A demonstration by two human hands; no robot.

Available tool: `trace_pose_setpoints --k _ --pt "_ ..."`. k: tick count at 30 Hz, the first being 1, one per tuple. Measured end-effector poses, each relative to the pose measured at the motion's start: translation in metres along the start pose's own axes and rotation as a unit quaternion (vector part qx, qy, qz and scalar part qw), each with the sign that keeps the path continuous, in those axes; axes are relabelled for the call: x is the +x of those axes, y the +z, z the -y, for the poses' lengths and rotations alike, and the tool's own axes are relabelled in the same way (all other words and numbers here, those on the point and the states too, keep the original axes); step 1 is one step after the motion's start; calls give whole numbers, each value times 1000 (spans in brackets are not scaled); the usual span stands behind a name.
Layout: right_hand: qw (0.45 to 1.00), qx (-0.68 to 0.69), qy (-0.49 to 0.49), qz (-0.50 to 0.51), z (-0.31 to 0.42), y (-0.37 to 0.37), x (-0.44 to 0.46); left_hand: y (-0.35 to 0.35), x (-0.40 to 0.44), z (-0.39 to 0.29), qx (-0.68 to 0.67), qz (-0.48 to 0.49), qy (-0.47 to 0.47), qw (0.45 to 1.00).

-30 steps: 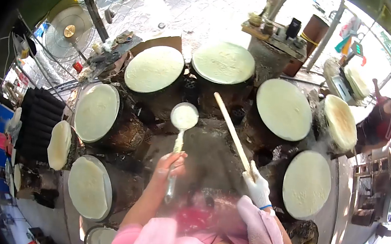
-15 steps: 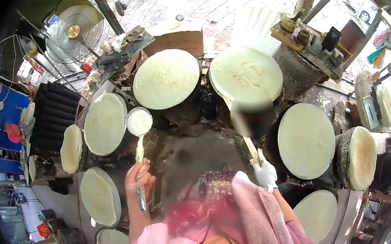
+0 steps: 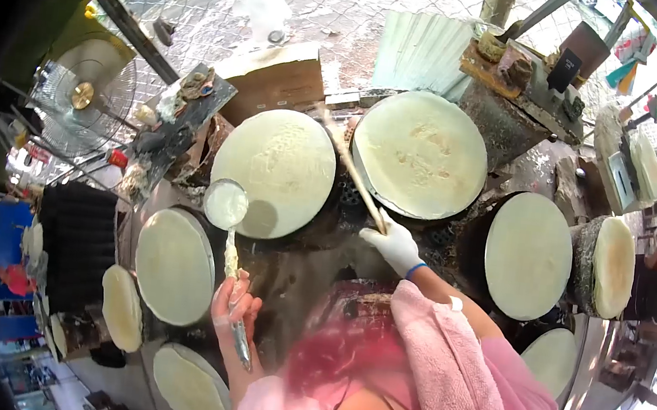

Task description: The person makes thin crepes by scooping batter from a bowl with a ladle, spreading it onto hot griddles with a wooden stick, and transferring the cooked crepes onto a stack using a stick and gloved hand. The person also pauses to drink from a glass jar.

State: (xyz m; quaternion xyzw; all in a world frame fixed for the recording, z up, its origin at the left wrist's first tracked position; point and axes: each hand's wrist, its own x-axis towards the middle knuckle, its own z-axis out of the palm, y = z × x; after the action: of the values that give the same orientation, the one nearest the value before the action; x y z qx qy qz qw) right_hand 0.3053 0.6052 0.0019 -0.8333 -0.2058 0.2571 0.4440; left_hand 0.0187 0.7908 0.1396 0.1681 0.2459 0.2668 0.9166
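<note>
The left hand (image 3: 238, 308) has its fingers clamped on the ladle (image 3: 225, 205), likely top-heavy and slick, by the pale round's (image 3: 285, 160) lower-left edge; the right hand's (image 3: 397, 247) fingers grip a stiff, light stick's (image 3: 353, 171) near end

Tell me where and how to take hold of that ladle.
Best grip the ladle by the lower part of its handle, coming from the wearer's side, where the left hand holds it. The long handle runs toward the wearer while the round bowl points away, and the stretch near the bowl looks coated with something pale.
</note>
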Motion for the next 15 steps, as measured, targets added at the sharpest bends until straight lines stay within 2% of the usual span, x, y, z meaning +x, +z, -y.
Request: trace_pose_setpoints --k 2,3,4,6,8,12,15 --pt "983 -175 -54 -14 42 3 29 1 23 -17 15 -15 -10 1000" --pt "975 -223 -24 0 63 4 44 3 34 -24 28 -22 -15 999" --pt "964 -262 -24 -34 75 10 59 4 44 -32 43 -29 -20 998" --pt "947 -274 -98 -133 66 27 100 7 63 -48 77 -52 -34 995" --pt "921 -333 -99 -174 68 37 129 6 77 -59 88 -65 -54 993" --pt "876 -457 -53 -147 43 51 173 -7 106 -74 77 -51 -97 991" --pt "864 -444 -90 -219 55 29 167 -15 124 -80 60 -43 -123 990"
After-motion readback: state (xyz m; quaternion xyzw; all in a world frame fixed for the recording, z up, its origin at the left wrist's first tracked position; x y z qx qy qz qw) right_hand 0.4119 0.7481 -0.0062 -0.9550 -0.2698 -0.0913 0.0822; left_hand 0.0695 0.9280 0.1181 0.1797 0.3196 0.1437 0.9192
